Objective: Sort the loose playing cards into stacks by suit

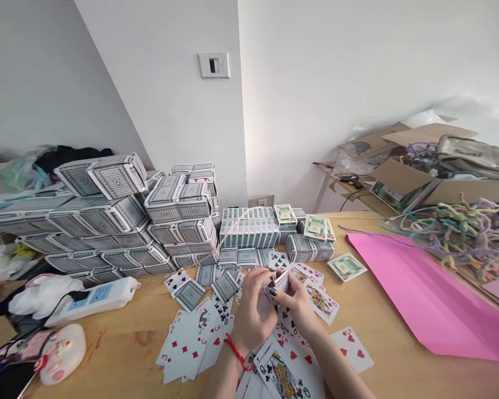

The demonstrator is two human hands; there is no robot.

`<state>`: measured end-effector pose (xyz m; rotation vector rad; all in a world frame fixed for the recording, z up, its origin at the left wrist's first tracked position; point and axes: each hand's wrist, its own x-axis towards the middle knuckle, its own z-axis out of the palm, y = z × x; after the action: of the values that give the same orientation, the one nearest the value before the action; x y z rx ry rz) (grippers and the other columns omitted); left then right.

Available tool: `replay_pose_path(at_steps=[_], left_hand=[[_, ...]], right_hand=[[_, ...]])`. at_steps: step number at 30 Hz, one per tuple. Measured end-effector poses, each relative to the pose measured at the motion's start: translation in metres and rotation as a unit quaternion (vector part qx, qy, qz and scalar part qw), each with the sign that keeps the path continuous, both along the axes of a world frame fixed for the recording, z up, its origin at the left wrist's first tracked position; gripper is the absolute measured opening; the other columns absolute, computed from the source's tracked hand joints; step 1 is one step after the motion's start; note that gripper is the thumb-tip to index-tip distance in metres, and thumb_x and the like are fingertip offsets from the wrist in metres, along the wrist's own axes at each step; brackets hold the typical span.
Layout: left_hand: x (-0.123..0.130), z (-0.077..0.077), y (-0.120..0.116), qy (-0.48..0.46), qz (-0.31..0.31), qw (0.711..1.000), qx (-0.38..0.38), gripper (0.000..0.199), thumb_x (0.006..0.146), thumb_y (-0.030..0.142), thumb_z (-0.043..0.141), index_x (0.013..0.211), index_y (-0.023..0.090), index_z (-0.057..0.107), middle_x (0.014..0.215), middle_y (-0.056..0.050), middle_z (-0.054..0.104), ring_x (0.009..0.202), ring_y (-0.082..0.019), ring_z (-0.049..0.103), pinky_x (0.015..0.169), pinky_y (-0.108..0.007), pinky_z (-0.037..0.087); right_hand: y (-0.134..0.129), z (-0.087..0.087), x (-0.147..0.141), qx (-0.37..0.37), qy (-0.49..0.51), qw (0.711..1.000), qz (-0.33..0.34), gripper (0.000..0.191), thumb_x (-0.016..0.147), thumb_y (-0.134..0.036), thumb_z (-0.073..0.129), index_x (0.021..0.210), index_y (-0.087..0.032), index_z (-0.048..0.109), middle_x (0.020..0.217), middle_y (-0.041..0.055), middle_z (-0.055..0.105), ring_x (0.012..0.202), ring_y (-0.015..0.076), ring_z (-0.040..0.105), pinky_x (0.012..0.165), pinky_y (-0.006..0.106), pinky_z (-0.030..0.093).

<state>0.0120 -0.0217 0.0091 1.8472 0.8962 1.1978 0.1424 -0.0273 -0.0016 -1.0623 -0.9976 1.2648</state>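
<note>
My left hand [251,307], with a red cord on its wrist, and my right hand [297,305] meet over the middle of the table. Between them is a small stack of playing cards [281,281], gripped by its edges with the fingers of both hands. My fingers hide much of the stack, so its thickness cannot be made out. Loose playing cards lie face up around and under my wrists, among them a queen of clubs [280,374], a five of hearts [351,349] and a three of diamonds [185,348]. Some face-down cards [189,293] lie to the left.
Bundled card decks [116,177] are piled high at the back left. Rows of green card boxes [249,227] stand behind my hands; a single box [346,267] lies right. A power strip [95,299], computer mouse [62,354], pink sheet [428,299] and yarn tangle [474,233] flank the workspace.
</note>
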Motion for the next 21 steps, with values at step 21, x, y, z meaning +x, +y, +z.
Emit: replay_pose_path(at_steps=[21], left_hand=[[-0.031, -0.006, 0.021, -0.183, -0.165, 0.856, -0.455, 0.028, 0.057, 0.026, 0.077, 0.072, 0.013, 0.057, 0.067, 0.002, 0.053, 0.062, -0.010, 0.050, 0.063, -0.022, 0.040]], right_hand=[[0.005, -0.010, 0.004, 0.154, -0.306, 0.939, -0.016, 0.064, 0.056, -0.035, 0.075, 0.114, -0.023, 0.051, 0.100, 0.0075, 0.050, 0.089, 0.0239, 0.053, 0.075, 0.034, 0.046]])
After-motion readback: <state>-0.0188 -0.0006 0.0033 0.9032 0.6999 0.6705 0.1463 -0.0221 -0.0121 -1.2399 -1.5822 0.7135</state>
